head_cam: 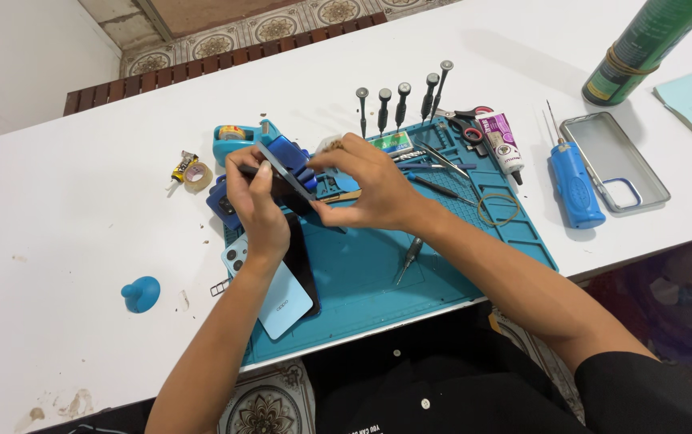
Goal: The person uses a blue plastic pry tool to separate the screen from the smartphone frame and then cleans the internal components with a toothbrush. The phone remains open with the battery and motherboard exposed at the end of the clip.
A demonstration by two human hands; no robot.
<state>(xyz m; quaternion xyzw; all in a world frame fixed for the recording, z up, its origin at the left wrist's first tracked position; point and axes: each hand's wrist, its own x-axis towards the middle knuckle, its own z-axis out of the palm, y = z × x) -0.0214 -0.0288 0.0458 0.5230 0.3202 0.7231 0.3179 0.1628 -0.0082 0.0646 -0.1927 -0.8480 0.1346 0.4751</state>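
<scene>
Black sleeve cloth (442,386) sits closest to my view, at the bottom edge. Above it, my left hand (259,205) and right hand (366,189) meet over the teal silicone work mat (378,281), both closed around a dark blue slab-shaped phone (285,165) held tilted on edge above the mat's upper left part. My left fingers (261,173) curl over its near edge with the thumb pressed on it; my right fingers (338,157) pinch its upper end, thumb underneath.

Just below my left wrist lies a pale blue phone back cover (281,301) on the mat, a black flat panel (302,261) partly over it. A small screwdriver (408,257) rests on the mat near my right forearm.

At the mat's far rim, its shallow tray section holds black-handled scissors (466,124), a white glue tube (505,145) and thin tools. Five black screwdrivers (402,100) lie beyond. A blue electric driver (575,185) and clear phone case (615,161) lie right of the mat on the white table (81,201).
</scene>
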